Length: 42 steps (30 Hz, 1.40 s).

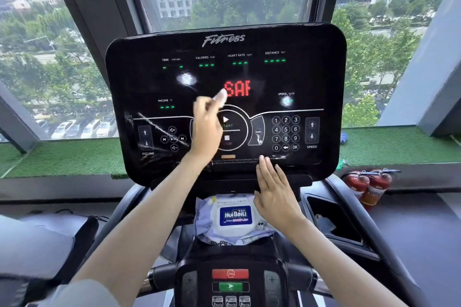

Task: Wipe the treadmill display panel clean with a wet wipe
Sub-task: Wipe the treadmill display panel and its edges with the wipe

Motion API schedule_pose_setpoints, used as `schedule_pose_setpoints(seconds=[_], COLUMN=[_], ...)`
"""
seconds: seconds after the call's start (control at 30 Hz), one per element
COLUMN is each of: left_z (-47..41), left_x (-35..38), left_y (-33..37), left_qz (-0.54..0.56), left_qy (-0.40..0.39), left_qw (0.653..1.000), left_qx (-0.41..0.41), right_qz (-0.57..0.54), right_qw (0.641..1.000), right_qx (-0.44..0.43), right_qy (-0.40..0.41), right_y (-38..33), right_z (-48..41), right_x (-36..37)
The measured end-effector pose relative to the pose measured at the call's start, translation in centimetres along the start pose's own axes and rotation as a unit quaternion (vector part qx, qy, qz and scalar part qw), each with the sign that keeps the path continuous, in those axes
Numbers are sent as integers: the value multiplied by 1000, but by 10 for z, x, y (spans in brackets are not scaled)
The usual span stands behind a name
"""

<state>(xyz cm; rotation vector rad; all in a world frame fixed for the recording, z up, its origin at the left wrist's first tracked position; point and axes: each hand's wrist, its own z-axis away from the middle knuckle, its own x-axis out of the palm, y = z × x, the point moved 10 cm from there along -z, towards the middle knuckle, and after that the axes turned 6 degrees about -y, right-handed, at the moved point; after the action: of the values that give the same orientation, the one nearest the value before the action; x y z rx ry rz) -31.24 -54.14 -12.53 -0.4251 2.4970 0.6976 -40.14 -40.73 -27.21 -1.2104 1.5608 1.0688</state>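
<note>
Treadmill display panel (311, 77) dead ahead, tilted back toward the windows, red "SAF" lit mid-screen, green dashes in the readouts. Left hand (208, 129) raised over the START/STOP ring, fingers pinching a small blurred white wet wipe (222, 96) just left of the red letters. Right hand (274, 192) flat, fingers straight and together, holding nothing, tips on the panel's lower edge under the keypad. Wipe pack (234, 219) lies on the console ledge below the panel, beside the right hand. White smears on the panel's lower left. Two fire extinguishers (369, 187) right of the treadmill.
</note>
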Motion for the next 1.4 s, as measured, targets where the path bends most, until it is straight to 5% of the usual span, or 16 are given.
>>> schedule_pose_setpoints(seconds=[0.07,0.1,0.23,0.3,0.37,0.43,0.57,0.73,0.8,0.9,1.1,1.17,1.27,1.4], left_z=[-4,-1,39,16,-5,-6,25,-5,15,60,2,32,84,30], left_x=[0,14,65,45,22,23,70,36,64,95,51,77,97,67], left_y=[-2,12,66,53,31,29,75,46,66,87,51,69,85,60], left_qz=[-15,-38,-115,-91,-52,-8,-90,-37,-37,-73,-14,-43,-61,-14], left_qy=[22,-20,-227,-158,-55,-38,-204,-65,-167,-328,-134,-220,-374,-221], left_qw=[998,999,936,965,996,998,950,997,981,906,990,965,885,968], left_qx=[-63,-29,242,186,38,-42,218,37,90,259,50,134,272,114], right_qz=[1,2,10,2,-12,-23,-12,-8,-14,-14,-41,-45,-47,-51], right_qw=[1000,1000,1000,999,999,1000,999,998,998,999,996,996,996,995], right_qx=[-1,-4,-27,-40,-31,-1,31,62,62,52,77,77,74,83], right_qy=[-4,-7,-11,1,10,16,10,-1,0,-4,-1,0,0,0], right_y=[0,1,4,6,12,23,36,40,41,42,42,42,43,43], right_z=[0,0,1,4,10,18,32,32,31,33,30,30,31,29], right_x=[1,1,1,-2,-5,-5,0,7,6,4,2,2,0,0])
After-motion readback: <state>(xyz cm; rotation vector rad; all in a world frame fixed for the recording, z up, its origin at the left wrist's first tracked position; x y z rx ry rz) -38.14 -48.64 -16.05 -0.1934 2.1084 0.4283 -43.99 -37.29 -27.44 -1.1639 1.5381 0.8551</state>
